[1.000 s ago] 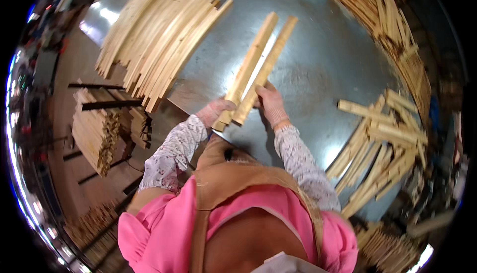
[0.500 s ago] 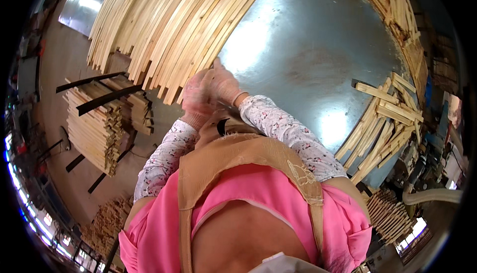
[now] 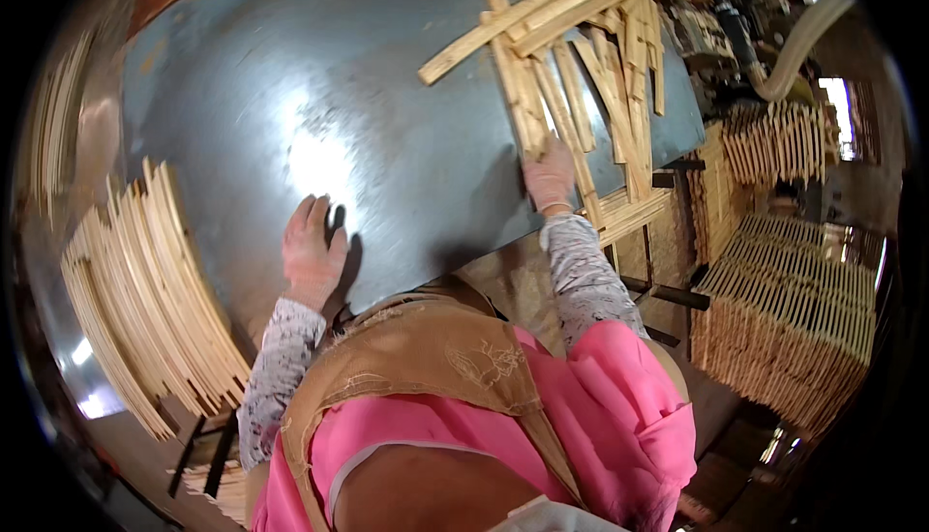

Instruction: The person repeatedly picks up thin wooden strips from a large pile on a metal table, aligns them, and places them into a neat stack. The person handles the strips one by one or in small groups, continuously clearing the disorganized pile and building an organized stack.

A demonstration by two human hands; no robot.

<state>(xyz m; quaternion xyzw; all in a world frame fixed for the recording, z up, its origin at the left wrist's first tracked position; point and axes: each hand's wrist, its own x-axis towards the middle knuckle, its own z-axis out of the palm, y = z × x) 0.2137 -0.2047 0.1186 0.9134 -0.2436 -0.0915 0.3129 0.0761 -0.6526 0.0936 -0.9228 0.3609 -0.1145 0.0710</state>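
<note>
Over the bare grey metal tabletop (image 3: 387,145), my left hand (image 3: 314,253) has its fingers apart and holds nothing. To the right, my right hand (image 3: 550,176) is closed around the near end of a wooden strip (image 3: 525,111) at the left side of a loose heap. Both hands seem to wear thin pinkish gloves, below floral white sleeves. The heap of short wooden strips (image 3: 581,19) lies crisscrossed at the table's far right. My right fingertips are partly hidden against the wood.
A row of long, pale wooden strips (image 3: 155,290) lies at the left, side by side. Large stacks of cut wood (image 3: 784,310) stand at the right beyond the table, near dark metal bars (image 3: 677,295). A thick pale hose (image 3: 803,39) curves at the far right.
My view and body have turned right, from the row of long strips to the heap. My hands, together before at the long strips, are now apart, the right one at a short strip.
</note>
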